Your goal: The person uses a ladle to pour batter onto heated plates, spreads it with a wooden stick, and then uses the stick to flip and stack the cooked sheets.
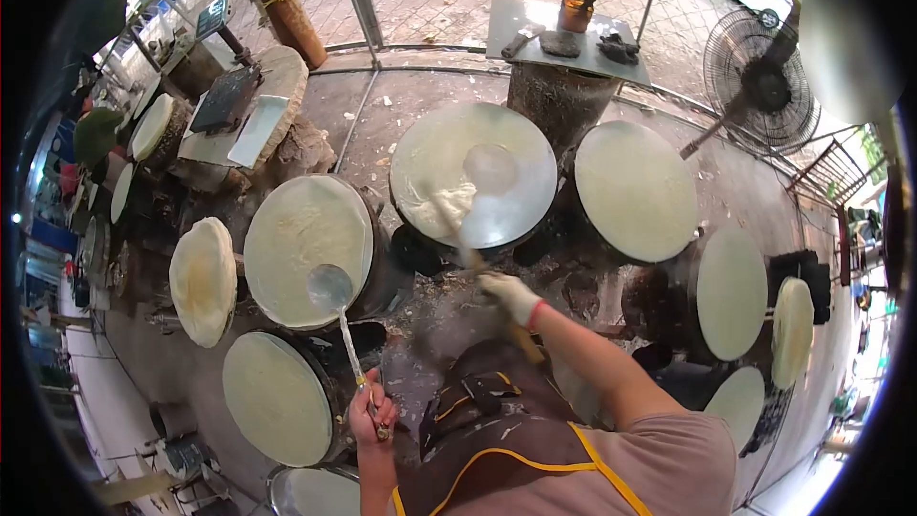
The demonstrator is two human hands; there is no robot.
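- Closest in, the person wears a brown apron [506, 449] with yellow trim over a pinkish shirt, seen from above.
- The left hand [371, 416] is bare and curled tight round the end of a thin metal handle; that handle runs up to a steel ladle [330, 287] whose bowl hangs over the near edge of a round griddle.
- The right hand [511, 298] wears a pale glove with a red cuff and is closed round a wooden handle [521, 336]; the tool's far end, a flat spreader [489, 169], looks blurred.
- The spreader sits on the middle griddle [475, 175], a dark round plate partly coated with white batter [435, 167]; the right side of that plate is bare metal, with a thicker heap of batter at its near left edge.
- Left of it is a griddle fully covered by a pale crepe [304, 248], and nearer, at lower left, another covered one [277, 399].
- To the right stands a covered griddle [635, 189], with more round sheets [731, 293] curving away toward the right edge.
- Further off, a small grey table [535, 24] holds a brown cup [575, 13] and dark tools.
- A standing fan [759, 86] is at the far right, a paved yard behind it.
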